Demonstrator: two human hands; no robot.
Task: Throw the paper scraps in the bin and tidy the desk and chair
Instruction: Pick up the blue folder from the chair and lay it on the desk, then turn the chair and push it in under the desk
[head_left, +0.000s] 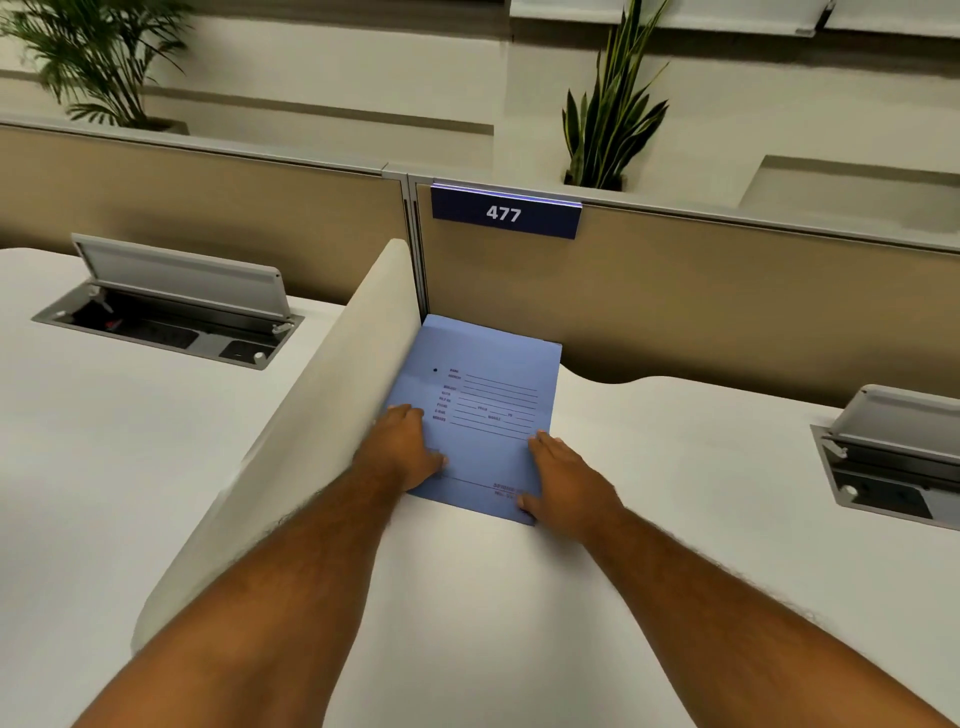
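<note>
The left hand (408, 447) lies palm down on the near left part of a blue folder (480, 410), fingers loosely spread and pointing toward 1 o'clock, gripping nothing. The right hand (563, 480) rests flat and open on the folder's near right corner, its fingers pointing toward 11 o'clock and its thumb along the near edge. Both forearms run back toward 6 o'clock.

The folder lies flat on the white bench (675, 545), printed side up, its long axis running from about 5 o'clock to 11 o'clock. Its far short edge sits in the corner where the bench meets the tan partition (727, 296), and its left long edge runs just beside the white curved divider (311, 431). The printed form lines read across its short axis.

Above the folder, at 12 o'clock, a dark blue plate marked 477 (505, 213) hangs on the partition's top rail. At 3 o'clock a socket box with a raised lid (893, 457) is set into the bench; another (171, 306) sits at 10 o'clock beyond the divider. A spiky plant (608, 114) stands behind the partition at 1 o'clock, a leafy one (98, 57) at 11 o'clock.
</note>
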